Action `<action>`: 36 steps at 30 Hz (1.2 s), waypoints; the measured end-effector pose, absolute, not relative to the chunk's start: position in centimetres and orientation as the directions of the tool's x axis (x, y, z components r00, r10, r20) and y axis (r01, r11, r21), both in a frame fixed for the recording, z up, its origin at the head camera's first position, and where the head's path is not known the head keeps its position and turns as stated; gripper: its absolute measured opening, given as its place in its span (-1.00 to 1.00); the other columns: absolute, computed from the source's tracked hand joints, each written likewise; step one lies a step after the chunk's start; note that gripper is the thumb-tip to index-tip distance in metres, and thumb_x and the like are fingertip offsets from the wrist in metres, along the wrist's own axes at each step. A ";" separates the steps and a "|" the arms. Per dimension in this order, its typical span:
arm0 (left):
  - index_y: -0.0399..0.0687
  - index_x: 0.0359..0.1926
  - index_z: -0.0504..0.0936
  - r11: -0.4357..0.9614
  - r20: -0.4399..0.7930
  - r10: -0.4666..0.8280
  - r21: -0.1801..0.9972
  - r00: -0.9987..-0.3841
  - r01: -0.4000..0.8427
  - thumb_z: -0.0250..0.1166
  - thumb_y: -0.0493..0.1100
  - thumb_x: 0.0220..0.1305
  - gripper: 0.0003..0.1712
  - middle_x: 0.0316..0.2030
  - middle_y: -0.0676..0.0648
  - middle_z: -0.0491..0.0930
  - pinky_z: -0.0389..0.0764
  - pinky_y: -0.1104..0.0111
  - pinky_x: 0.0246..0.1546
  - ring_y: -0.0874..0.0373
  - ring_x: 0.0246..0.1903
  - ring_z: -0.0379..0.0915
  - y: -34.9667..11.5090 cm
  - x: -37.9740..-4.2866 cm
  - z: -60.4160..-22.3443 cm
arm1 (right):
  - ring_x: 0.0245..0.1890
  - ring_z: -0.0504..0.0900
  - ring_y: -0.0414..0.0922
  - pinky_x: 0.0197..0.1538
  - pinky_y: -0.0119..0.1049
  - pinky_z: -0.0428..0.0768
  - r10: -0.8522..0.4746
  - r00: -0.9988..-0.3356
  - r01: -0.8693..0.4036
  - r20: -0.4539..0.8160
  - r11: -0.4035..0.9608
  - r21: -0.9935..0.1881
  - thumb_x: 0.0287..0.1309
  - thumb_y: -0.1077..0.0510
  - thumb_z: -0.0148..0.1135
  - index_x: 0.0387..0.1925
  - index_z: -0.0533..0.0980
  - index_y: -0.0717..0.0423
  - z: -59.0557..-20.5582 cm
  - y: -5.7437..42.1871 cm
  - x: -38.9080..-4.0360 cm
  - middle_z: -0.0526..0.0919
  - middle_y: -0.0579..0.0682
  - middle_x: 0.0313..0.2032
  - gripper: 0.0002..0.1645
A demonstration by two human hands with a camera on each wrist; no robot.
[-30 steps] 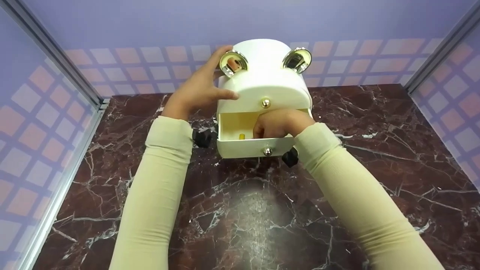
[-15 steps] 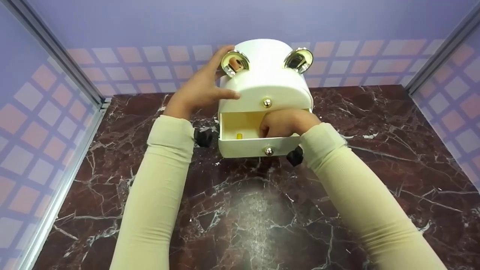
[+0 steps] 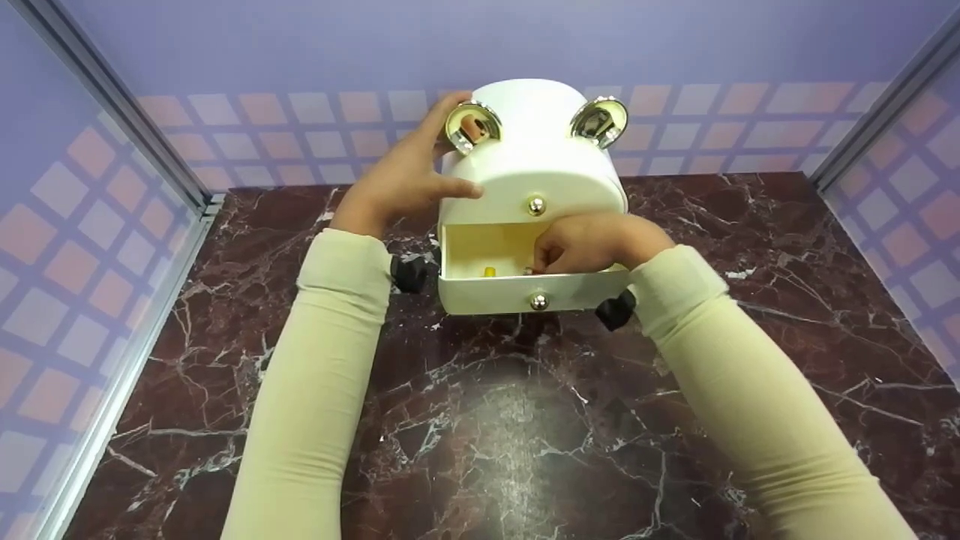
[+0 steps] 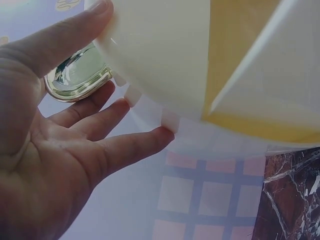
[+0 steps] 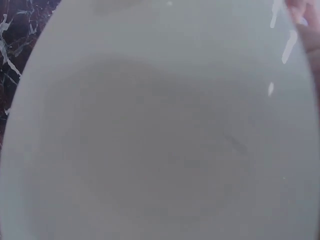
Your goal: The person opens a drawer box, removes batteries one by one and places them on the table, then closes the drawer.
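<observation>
A white box with two drawers (image 3: 536, 124) and two round gold ear-like pieces stands by the back wall. Its lower drawer (image 3: 487, 294) is pulled out. My left hand (image 3: 405, 176) holds the box's left side, thumb on the upper front; in the left wrist view its fingertips touch the side wall. My right hand (image 3: 589, 241) reaches into the drawer with curled fingers. At its fingertips shows a small pale thing (image 3: 528, 271), too small to identify. A short yellow piece (image 3: 490, 271) lies in the drawer, left of that hand. The drawer's pale underside (image 5: 160, 150) fills the right wrist view.
The box stands on a dark red marbled tabletop (image 3: 480, 435). Purple walls with a tile pattern (image 3: 262, 135) enclose the back and sides. Round knobs sit on the upper drawer (image 3: 536, 205) and lower drawer (image 3: 539, 301).
My right hand has shifted right inside the drawer, and its fingertips have come into sight with a small pale thing at them. The yellow piece has shifted slightly. My left hand keeps its hold.
</observation>
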State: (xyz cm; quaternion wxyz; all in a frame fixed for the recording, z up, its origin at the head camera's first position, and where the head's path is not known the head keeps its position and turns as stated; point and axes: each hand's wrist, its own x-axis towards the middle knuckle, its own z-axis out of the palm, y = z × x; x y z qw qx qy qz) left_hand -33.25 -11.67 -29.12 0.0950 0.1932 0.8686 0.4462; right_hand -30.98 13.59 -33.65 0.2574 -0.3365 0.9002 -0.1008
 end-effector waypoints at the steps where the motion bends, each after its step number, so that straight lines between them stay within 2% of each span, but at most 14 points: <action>1: 0.72 0.43 -0.12 0.529 0.006 0.420 0.811 -0.908 0.250 0.55 -0.14 -0.08 0.28 0.48 0.04 0.12 0.26 0.06 0.40 0.08 0.44 0.11 -11.7 -33.3 -29.1 | -0.31 0.54 -0.20 -0.17 -0.33 0.54 -0.652 -0.647 -0.547 -0.395 0.758 -0.355 0.21 -0.03 0.19 -0.27 0.65 -0.01 -33.5 13.8 -30.9 0.72 -0.10 -0.27 -0.77; 9: 0.68 0.45 -0.15 0.537 -0.012 0.411 0.811 -0.912 0.231 0.52 -0.17 -0.04 0.28 0.50 0.04 0.07 0.26 0.04 0.41 0.06 0.45 0.09 -11.8 -32.4 -28.3 | -0.33 0.56 -0.21 -0.21 -0.35 0.56 -0.655 -0.681 -0.518 -0.327 0.747 -0.416 0.10 0.11 0.25 -0.31 0.62 0.03 -32.7 15.1 -30.8 0.73 -0.06 -0.27 -0.88; 13: 0.66 0.46 -0.15 0.523 -0.006 0.415 0.820 -0.910 0.233 0.52 -0.20 -0.03 0.29 0.51 0.04 0.05 0.31 0.07 0.38 0.06 0.45 0.08 -11.9 -32.5 -28.4 | -0.27 0.60 -0.19 -0.14 -0.31 0.59 -0.661 -0.693 -0.480 -0.289 0.722 -0.499 0.07 0.19 0.25 -0.29 0.61 0.04 -32.4 15.7 -30.7 0.71 -0.07 -0.28 -0.87; 17: 0.72 0.44 -0.14 0.517 0.001 0.414 0.822 -0.910 0.237 0.53 -0.19 -0.06 0.30 0.52 0.05 0.01 0.41 0.09 0.32 0.06 0.45 0.10 -12.2 -33.3 -29.1 | -0.20 0.65 -0.15 -0.04 -0.29 0.63 -0.666 -0.702 -0.426 -0.252 0.676 -0.601 0.05 0.26 0.26 -0.26 0.59 0.09 -32.3 16.3 -30.6 0.71 -0.02 -0.24 -0.84; 22: 0.69 0.44 -0.13 0.491 0.029 0.444 0.828 -0.896 0.271 0.54 -0.18 -0.08 0.30 0.52 0.06 -0.01 0.44 0.15 0.30 0.10 0.45 0.08 -12.4 -34.2 -29.9 | -0.26 0.66 -0.12 -0.10 -0.32 0.67 -0.671 -0.719 -0.389 -0.180 0.604 -0.696 0.02 0.33 0.30 -0.29 0.57 0.17 -32.4 16.9 -30.5 0.69 0.04 -0.25 -0.85; 29: 0.66 0.44 -0.10 0.462 0.032 0.451 0.847 -0.892 0.264 0.54 -0.23 -0.08 0.29 0.51 0.06 0.04 0.44 0.15 0.30 0.10 0.46 0.06 -12.4 -34.2 -29.8 | -0.31 0.66 -0.16 -0.14 -0.36 0.65 -0.627 -0.765 -0.367 -0.145 0.611 -0.701 0.02 0.24 0.41 -0.28 0.61 0.14 -32.5 17.7 -30.4 0.69 0.00 -0.35 -0.82; 36: 0.56 0.47 -0.10 0.487 0.023 0.439 0.834 -0.898 0.259 0.51 -0.27 -0.04 0.26 0.50 0.03 0.07 0.35 0.12 0.37 0.07 0.46 0.06 -12.3 -32.8 -28.6 | -0.23 0.69 -0.22 -0.08 -0.43 0.65 -0.636 -0.767 -0.414 -0.088 0.594 -0.690 0.04 0.24 0.41 -0.14 0.67 0.11 -32.3 18.2 -30.2 0.74 0.02 -0.21 -0.72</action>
